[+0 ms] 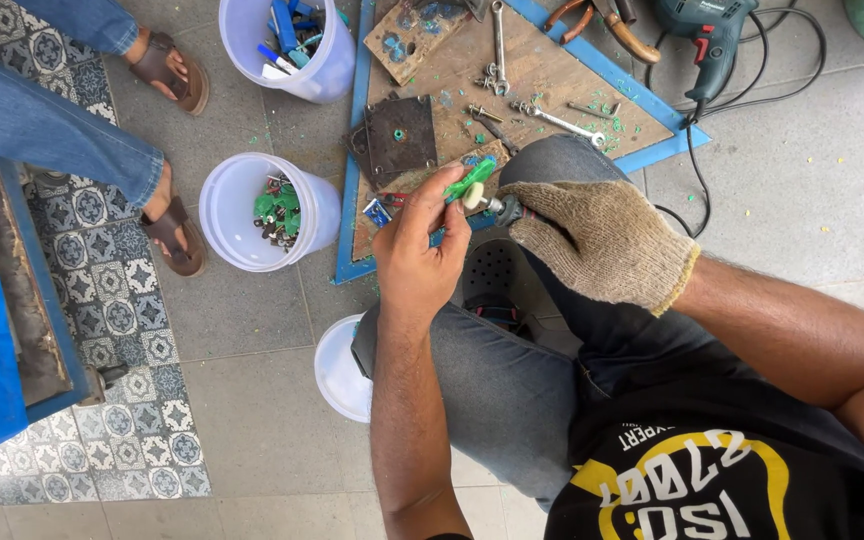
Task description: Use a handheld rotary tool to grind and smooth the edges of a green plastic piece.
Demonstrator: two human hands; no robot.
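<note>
The left hand [414,262], bare, is pinching a green plastic piece [469,181] between closed fingertips above the knee. The gloved right hand [602,240] is gripping a small tool [497,208], fist closed, its pale tip touching the piece. Doing this well appears to call for a firm pinch, keeping bare fingers off the tip. Beyond, a wooden board [542,75] is carrying wrenches [552,118] and a metal plate [399,137]; two white buckets [224,205] are standing beside it, a drill [709,35] lying further off.
</note>
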